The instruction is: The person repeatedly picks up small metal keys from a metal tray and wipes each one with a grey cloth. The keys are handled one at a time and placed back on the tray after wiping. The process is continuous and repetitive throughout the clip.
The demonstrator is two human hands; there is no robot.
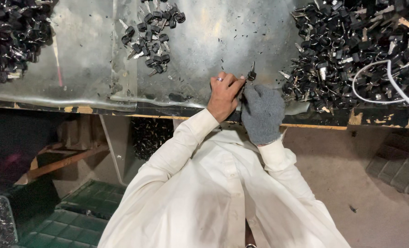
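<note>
Scuffed metal table (223,36), concrete floor below. Left hand (224,94), gloved right hand (262,112): fingers clamped on one black-headed key (252,73), seemingly. Key pile (351,50) right of it.

Left hand (224,95) bare, right hand (261,112) gloved, touching
</note>
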